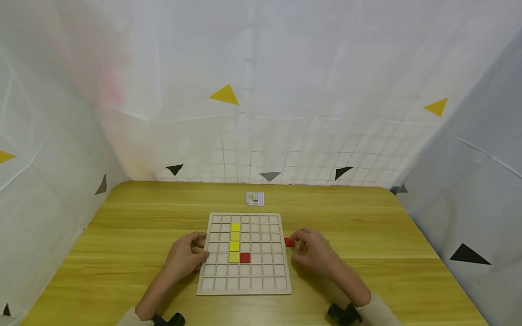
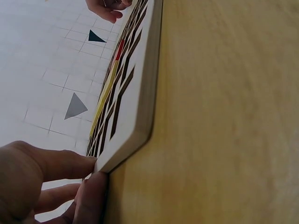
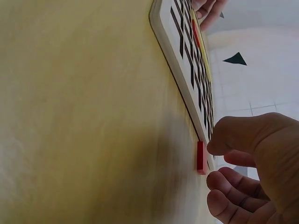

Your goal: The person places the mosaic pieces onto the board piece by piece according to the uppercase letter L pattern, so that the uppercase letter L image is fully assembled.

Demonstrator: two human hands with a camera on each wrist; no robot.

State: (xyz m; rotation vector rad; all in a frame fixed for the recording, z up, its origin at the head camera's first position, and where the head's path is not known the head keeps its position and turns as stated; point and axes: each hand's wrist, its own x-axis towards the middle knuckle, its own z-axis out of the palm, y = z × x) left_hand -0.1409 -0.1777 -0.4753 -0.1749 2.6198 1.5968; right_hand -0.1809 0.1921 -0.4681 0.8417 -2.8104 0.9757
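A pale wooden grid board point(image 1: 262, 270) lies on the table. Several yellow square tiles point(image 1: 234, 246) form a column on it, and a red tile point(image 1: 245, 258) sits right of the lowest one. My left hand point(image 1: 184, 254) touches the board's left side with thumb and fingertips, seen close up at the edge in the left wrist view. Beside the board's right edge is another red tile point(image 3: 202, 157). My right hand point(image 1: 316, 253) is over there, its index fingertip right at that tile and its thumb apart, nearer to me.
Behind the board lies a small printed card point(image 1: 259, 195) with a grid and coloured squares. White sheets point(image 1: 285, 68) with yellow, grey and black triangles rise around the wooden table point(image 1: 134, 217). Both wrists carry dark cameras point(image 1: 344, 313).
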